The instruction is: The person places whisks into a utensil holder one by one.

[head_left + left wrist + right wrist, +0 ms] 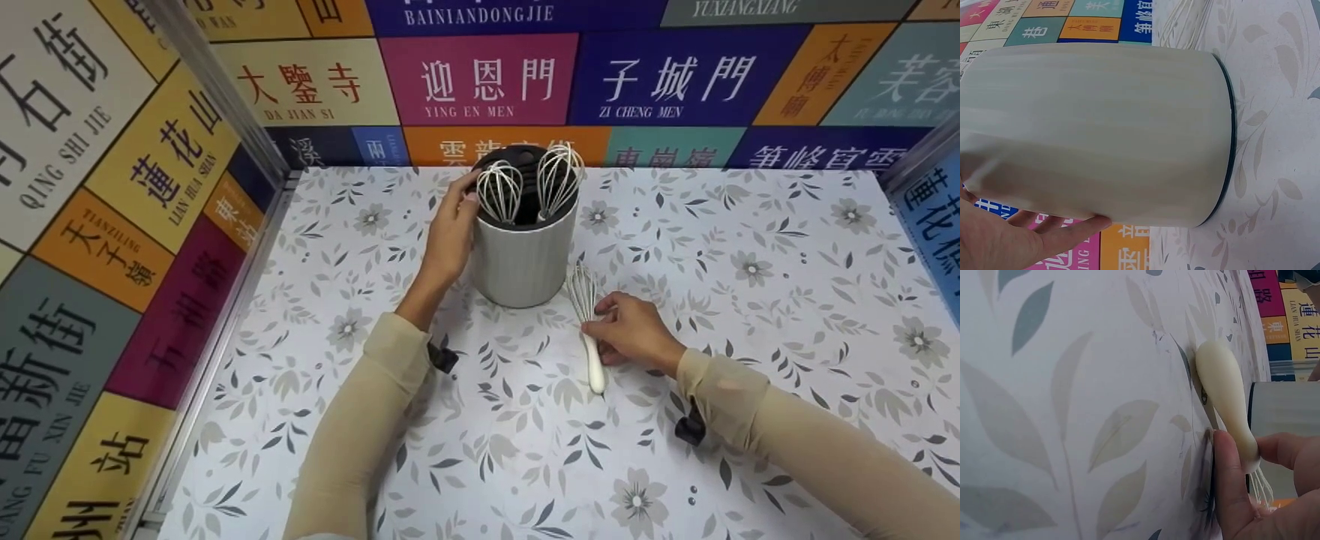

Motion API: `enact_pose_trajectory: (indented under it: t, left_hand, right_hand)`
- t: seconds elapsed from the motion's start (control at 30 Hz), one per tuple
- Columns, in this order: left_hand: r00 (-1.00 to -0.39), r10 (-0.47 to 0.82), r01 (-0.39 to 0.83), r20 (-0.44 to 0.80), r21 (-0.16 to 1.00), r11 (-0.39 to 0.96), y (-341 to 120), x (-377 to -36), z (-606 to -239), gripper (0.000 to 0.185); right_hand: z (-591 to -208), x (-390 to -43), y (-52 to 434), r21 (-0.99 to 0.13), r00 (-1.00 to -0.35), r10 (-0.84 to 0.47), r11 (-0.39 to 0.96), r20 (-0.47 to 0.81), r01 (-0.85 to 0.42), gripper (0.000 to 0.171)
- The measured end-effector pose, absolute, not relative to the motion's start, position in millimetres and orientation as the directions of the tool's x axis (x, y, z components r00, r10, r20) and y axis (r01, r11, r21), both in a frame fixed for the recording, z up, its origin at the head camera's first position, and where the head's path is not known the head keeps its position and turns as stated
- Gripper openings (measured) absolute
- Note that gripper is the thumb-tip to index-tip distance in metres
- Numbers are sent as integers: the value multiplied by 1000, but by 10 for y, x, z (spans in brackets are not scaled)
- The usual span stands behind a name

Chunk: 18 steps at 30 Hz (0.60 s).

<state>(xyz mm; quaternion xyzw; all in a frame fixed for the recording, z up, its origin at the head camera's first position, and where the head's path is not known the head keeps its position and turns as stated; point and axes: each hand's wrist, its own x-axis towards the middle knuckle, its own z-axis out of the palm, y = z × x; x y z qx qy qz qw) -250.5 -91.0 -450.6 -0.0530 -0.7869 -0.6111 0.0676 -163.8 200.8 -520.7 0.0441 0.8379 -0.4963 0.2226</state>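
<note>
A grey utensil holder [520, 262] with a dark top stands upright on the table, seen from the side in the left wrist view. Two whisks [499, 193] stick out of it, wire loops up. My left hand [448, 232] holds the holder by its left side, fingers at the rim. To the right of the holder, my right hand [634, 334] pinches a small whisk [595, 367] where the cream handle [1221, 377] meets the wires. Its wire loops point toward the holder's base, and the handle end points toward me, close over the tabletop.
The table has a white cover [750, 360] printed with grey leaves and flowers. Behind it rises a wall of coloured panels [480, 82] with lettering, and a similar panel wall [150, 187] runs along the left side.
</note>
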Motion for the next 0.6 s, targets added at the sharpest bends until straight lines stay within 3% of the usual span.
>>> enact_pose_trajectory:
  t: [0.6]
  left_hand:
    - [-987,2,153,159,945,290,-911,-2506,-4495,40]
  right_hand:
    - [-5055,-1758,2072,-829,-894,-147,463,-423,315,51]
